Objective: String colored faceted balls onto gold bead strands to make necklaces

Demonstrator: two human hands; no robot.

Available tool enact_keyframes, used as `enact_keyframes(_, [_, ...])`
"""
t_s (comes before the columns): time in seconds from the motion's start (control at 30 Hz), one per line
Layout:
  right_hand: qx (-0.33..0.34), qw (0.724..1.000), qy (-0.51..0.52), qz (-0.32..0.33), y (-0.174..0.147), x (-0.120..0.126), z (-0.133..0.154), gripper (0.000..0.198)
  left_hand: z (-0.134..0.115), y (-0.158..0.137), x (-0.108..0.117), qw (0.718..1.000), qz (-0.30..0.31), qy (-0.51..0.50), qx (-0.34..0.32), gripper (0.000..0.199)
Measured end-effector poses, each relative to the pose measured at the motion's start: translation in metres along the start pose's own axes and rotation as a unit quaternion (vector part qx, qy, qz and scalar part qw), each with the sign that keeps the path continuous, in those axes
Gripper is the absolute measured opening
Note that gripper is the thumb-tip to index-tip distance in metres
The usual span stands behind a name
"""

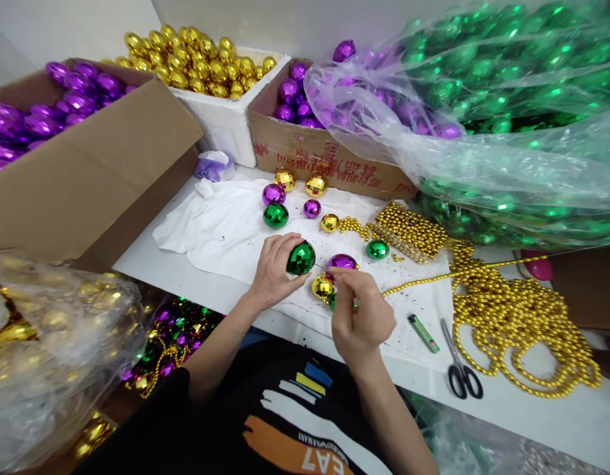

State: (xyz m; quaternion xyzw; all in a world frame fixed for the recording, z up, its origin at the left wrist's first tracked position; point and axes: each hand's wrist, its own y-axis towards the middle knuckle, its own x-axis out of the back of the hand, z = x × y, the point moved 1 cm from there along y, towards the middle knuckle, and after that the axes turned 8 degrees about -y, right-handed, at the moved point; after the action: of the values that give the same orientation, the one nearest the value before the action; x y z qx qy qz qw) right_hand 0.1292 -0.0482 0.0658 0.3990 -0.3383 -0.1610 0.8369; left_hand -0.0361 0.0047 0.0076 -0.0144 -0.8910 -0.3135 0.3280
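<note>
My left hand (275, 272) is wrapped round a shiny green faceted ball (301, 258) above the white cloth. Close to its right, my right hand (363, 310) is closed in a pinch. A thin dark strand shows between the green ball and these fingertips; whether it is thread or wire I cannot tell. Beside and partly behind the right fingers are a purple ball (343, 262) and a gold ball (323, 286). Farther back on the cloth (225, 224) lie a green ball (275, 215), a purple ball (274, 194) and several other balls.
Gold bead strings (522, 323) spread at the right, near black-handled scissors (463, 376) and a green lighter (423, 334). A clear tray of gold beads (408, 227) stands behind. Boxes (111, 165) of purple and gold balls and a plastic bag (522, 158) of green ones line the back.
</note>
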Motion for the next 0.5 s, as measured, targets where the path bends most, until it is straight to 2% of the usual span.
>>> enact_keyframes(0.1, [-0.041, 0.999, 0.018, 0.009, 0.006, 0.011, 0.000, 0.022, 0.003, 0.000, 0.000, 0.999, -0.004, -0.019, 0.033, 0.065])
enact_keyframes(0.17, [-0.070, 0.996, 0.051, 0.007, 0.009, 0.022, 0.001, 0.020, 0.007, -0.001, 0.000, 0.995, -0.026, -0.053, 0.085, 0.064])
enact_keyframes(0.23, [-0.111, 0.990, 0.071, -0.048, 0.012, 0.034, 0.001, 0.016, 0.013, 0.000, -0.001, 0.972, -0.068, -0.147, 0.171, 0.065])
enact_keyframes(0.27, [-0.133, 0.984, 0.078, -0.092, 0.013, 0.040, 0.001, 0.015, 0.017, 0.000, -0.001, 0.944, -0.094, -0.224, 0.222, 0.063])
enact_keyframes(0.3, [-0.152, 0.975, 0.083, -0.136, 0.014, 0.045, 0.001, 0.013, 0.020, 0.001, -0.001, 0.901, -0.122, -0.313, 0.273, 0.059])
enact_keyframes(0.37, [-0.173, 0.962, 0.090, -0.193, 0.015, 0.050, 0.001, 0.012, 0.025, 0.004, -0.002, 0.775, -0.170, -0.486, 0.366, 0.047])
enact_keyframes(0.43, [-0.170, 0.963, 0.096, -0.184, 0.014, 0.050, 0.002, 0.012, 0.026, 0.007, -0.001, 0.645, -0.185, -0.602, 0.433, 0.041])
enact_keyframes(0.47, [-0.161, 0.968, 0.097, -0.164, 0.013, 0.048, 0.003, 0.012, 0.024, 0.008, -0.001, 0.596, -0.178, -0.639, 0.454, 0.042])
enact_keyframes(0.5, [-0.151, 0.973, 0.098, -0.145, 0.011, 0.046, 0.004, 0.013, 0.022, 0.010, -0.001, 0.557, -0.164, -0.667, 0.467, 0.043])
